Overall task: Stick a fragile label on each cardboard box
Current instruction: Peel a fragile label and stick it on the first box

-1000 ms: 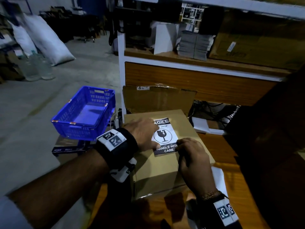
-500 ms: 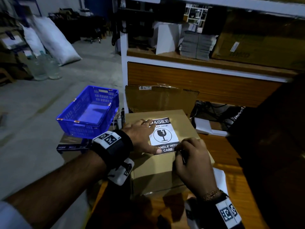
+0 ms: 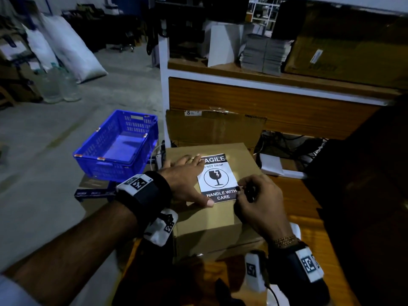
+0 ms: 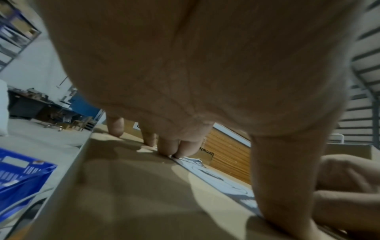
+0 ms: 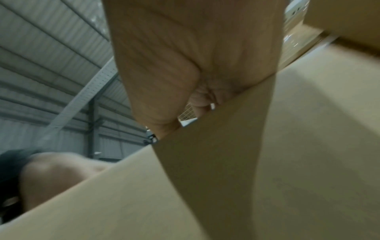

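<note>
A closed cardboard box (image 3: pixel 212 219) stands on the wooden table (image 3: pixel 302 208), and a fragile label (image 3: pixel 217 178) lies flat on its top face. The label is black and white. Its top band reads "AGILE", because the first letters are covered by fingers; under it I read "O NOT DROP", then a broken glass symbol in a circle, and the bottom band says "HANDLE WITH CARE".

The left hand (image 3: pixel 187 180) lies flat on the box with straight, spread fingers; the fingertips press the upper left corner of the label and the thumb (image 3: pixel 205 202) presses near its lower left corner. In the left wrist view the same fingers (image 4: pixel 170 146) touch the label edge.

The right hand (image 3: pixel 260 202) has curled fingers at the lower right corner of the label. It seems to pinch this corner, together with a small dark thing that I cannot identify.

Behind the box a flattened carton (image 3: pixel 215 129) leans on the shelf unit (image 3: pixel 276 102). A blue plastic crate (image 3: pixel 119 144) sits to the left, beside the box. On the shelf there are stacks of grey sheets (image 3: pixel 265 54) and one big brown carton (image 3: pixel 344 43) with a white sticker, too small to read.
</note>
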`<state>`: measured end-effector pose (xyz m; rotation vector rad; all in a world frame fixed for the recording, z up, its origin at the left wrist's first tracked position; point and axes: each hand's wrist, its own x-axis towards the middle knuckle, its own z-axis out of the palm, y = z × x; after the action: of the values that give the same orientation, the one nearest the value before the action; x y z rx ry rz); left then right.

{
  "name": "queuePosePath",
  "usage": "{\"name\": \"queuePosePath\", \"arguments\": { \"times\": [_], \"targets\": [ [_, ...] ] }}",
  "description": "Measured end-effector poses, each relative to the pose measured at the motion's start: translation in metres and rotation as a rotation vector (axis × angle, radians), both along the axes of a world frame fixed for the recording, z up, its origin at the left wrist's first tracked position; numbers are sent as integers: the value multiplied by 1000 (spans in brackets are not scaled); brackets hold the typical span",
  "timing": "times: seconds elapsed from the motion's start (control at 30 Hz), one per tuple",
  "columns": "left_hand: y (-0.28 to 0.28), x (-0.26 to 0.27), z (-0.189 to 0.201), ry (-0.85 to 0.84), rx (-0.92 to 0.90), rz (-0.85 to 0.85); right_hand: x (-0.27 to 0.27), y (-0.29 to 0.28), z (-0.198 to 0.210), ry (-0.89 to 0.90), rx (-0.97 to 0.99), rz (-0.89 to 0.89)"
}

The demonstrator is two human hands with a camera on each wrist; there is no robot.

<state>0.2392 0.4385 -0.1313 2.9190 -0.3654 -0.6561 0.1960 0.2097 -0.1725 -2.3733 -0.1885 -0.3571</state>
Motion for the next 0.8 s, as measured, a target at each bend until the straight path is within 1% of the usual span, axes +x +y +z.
{"name": "queuePosePath", "arguments": {
  "times": [0.2, 0.33, 0.43, 0.57, 0.63, 0.73, 0.8],
  "targets": [
    [1, -1, 2, -12, 15, -12, -6, 5, -5, 15, 13, 42],
    [1, -2, 2, -12, 10, -10, -2, -2, -6, -40, 64, -31],
    [0, -3, 5, -7, 9, -10, -3, -5, -4, -40, 127, -59],
    [1, -4, 5, -10, 4, -11, -10, 6, 0, -3, 56, -2],
    [1, -5, 5, -16, 0, -14, -8, 7, 1, 5, 62, -6],
    [1, -6, 5, -20, -2, -22, -7, 4, 0, -30, 42, -57],
    [3, -5, 4, -23, -2, -23, -11, 6, 1, -71, -1, -57]
  ]
}}
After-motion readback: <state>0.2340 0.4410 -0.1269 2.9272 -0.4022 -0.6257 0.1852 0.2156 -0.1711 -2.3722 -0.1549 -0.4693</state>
